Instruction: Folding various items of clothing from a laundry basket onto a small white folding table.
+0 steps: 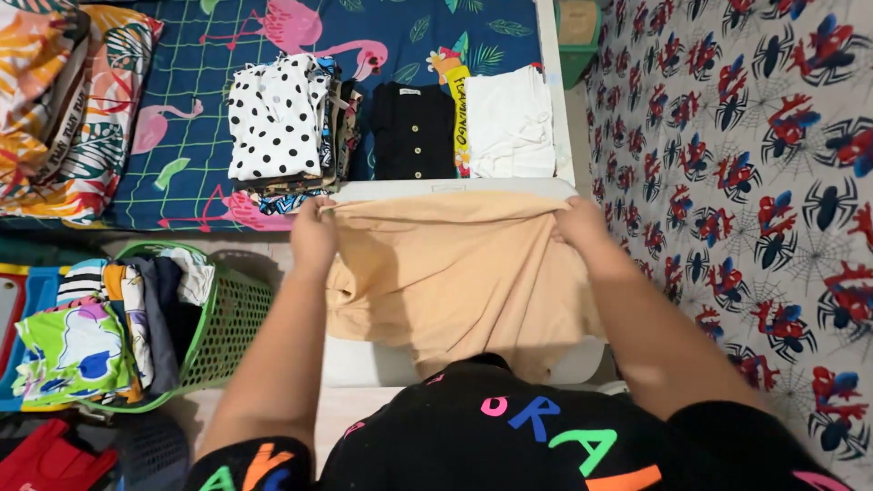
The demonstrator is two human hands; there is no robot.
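Note:
A peach-coloured garment (455,273) lies spread over a white board (364,364) in front of me. My left hand (314,232) pinches its far left corner. My right hand (577,223) grips its far right corner. Both hands hold the top edge taut across the board. Just beyond, on a dark blue flamingo-print sheet (182,164), sit folded clothes: a white black-dotted stack (277,123), a black buttoned piece (414,132) and a white piece (509,123).
A green mesh basket (227,327) full of colourful clothes stands at my left. A floral pillow (64,109) lies at the far left. A sheet printed with red and blue masked-hero figures and black spiders (746,182) covers the right side. Red cloth (45,459) lies bottom left.

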